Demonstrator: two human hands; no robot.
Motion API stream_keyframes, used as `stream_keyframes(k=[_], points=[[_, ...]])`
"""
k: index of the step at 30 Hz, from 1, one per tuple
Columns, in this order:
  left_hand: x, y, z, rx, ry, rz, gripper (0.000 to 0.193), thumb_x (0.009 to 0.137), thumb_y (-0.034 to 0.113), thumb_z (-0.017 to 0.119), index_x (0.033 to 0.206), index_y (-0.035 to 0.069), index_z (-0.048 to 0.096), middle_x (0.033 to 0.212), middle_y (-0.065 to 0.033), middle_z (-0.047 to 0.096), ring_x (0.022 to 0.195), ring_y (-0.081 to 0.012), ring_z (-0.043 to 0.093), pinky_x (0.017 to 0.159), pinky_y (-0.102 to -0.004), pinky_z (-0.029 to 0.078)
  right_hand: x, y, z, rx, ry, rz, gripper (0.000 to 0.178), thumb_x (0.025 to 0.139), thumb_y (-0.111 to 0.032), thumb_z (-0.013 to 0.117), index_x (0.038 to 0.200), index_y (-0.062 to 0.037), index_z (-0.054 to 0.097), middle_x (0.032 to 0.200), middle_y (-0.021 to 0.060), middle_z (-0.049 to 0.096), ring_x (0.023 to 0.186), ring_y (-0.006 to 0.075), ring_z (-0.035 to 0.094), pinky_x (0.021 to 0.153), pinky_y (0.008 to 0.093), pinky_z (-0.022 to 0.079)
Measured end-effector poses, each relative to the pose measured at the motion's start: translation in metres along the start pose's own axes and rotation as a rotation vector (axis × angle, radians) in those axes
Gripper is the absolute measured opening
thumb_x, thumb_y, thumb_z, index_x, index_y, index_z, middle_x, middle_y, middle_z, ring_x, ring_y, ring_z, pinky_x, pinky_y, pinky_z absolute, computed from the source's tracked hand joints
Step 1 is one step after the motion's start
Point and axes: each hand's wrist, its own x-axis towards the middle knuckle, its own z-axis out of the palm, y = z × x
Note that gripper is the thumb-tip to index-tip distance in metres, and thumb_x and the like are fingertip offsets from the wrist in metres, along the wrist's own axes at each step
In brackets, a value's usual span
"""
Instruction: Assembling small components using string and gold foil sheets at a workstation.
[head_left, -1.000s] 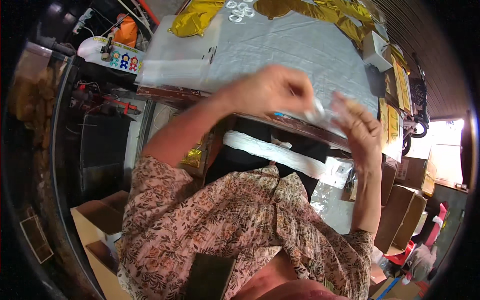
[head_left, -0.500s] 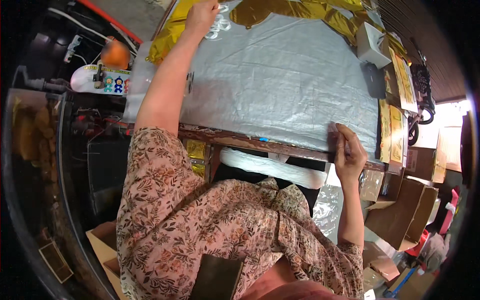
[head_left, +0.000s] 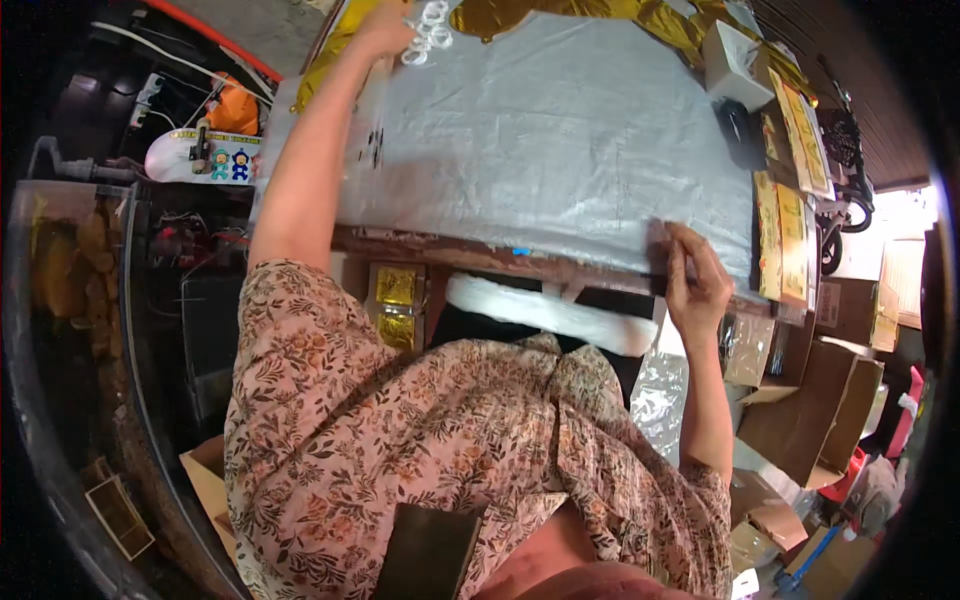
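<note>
My left hand [head_left: 385,32] reaches to the far left of the silver-grey table cover [head_left: 540,130], beside several white looped strings [head_left: 428,35]. Its fingers are blurred and partly hidden, so I cannot tell whether they hold anything. Over the near right edge of the table, my right hand [head_left: 697,282] is closed with thumb and fingers together in a pinch. A faint, blurred patch shows at its fingertips; what it is I cannot make out. Across my lap lies a long white bundle of strands [head_left: 545,312].
Gold foil sheeting [head_left: 650,30] runs along the far edge. A white box [head_left: 738,65], a black mouse-like object [head_left: 740,135] and yellow packets [head_left: 785,240] line the right side. Cardboard boxes [head_left: 815,410] stand at right. A glass tank [head_left: 60,330] is at left.
My left hand has shifted a little left, off the white loops, which show more fully. My right hand stays nearly in place, still pinched. The whole view has shifted slightly.
</note>
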Motion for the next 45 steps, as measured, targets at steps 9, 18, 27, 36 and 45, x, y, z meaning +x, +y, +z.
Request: stream_keyframes(k=[9, 18, 27, 36, 45], points=[[-0.278, 0.242, -0.113, -0.526, -0.328, 0.076, 0.033, 0.092, 0.015, 0.064, 0.123, 0.007, 0.067, 0.112, -0.0091, 0.071, 0.085, -0.0147, 0.066, 0.075, -0.0272, 0.053, -0.125, 0.001, 0.015, -0.121, 0.111, -0.463, 0.024, 0.084, 0.014, 0.061, 0.103, 0.0023, 0.069, 0.107, 0.0141, 0.073, 0.092, 0.0231, 0.07, 0.083, 0.0302, 0.053], [-0.41, 0.246, 0.119, -0.698, -0.691, 0.292, 0.028, 0.099, 0.023, 0.058, 0.117, 0.005, 0.071, 0.114, -0.0121, 0.072, 0.104, -0.0284, 0.068, 0.088, -0.0391, 0.053, -0.253, 0.071, 0.03, -0.323, -0.377, 0.04, 0.034, 0.092, -0.004, 0.061, 0.126, -0.0008, 0.061, 0.135, 0.0212, 0.058, 0.121, 0.0363, 0.058, 0.1, 0.0422, 0.046], [-0.41, 0.276, 0.2, -0.759, -0.738, 0.008, 0.032, 0.088, 0.041, 0.071, 0.102, 0.013, 0.078, 0.092, -0.0066, 0.076, 0.084, -0.0243, 0.071, 0.078, -0.0357, 0.055, -0.28, 0.078, 0.053, -0.24, -0.324, 0.199, 0.033, 0.098, -0.007, 0.057, 0.13, -0.0013, 0.059, 0.138, 0.022, 0.056, 0.129, 0.0371, 0.053, 0.106, 0.0408, 0.043], [-0.408, 0.286, 0.198, -0.991, -0.681, -0.169, 0.02, 0.079, 0.026, 0.078, 0.093, 0.012, 0.081, 0.088, -0.0065, 0.077, 0.08, -0.0151, 0.071, 0.075, -0.0308, 0.055, -0.252, 0.078, 0.055, -0.195, -0.334, 0.206, 0.034, 0.093, -0.005, 0.061, 0.127, -0.0014, 0.061, 0.129, 0.0198, 0.063, 0.122, 0.035, 0.059, 0.101, 0.0384, 0.046], [-0.409, 0.303, 0.183, -1.055, -0.678, -0.118, 0.022, 0.087, 0.023, 0.074, 0.1, 0.006, 0.078, 0.094, -0.0062, 0.076, 0.087, -0.012, 0.068, 0.079, -0.0297, 0.054, -0.206, 0.082, 0.095, 0.286, -0.53, 0.548, 0.014, 0.092, -0.01, 0.069, 0.098, 0.0015, 0.074, 0.091, 0.0073, 0.072, 0.084, 0.011, 0.064, 0.079, 0.0267, 0.051]])
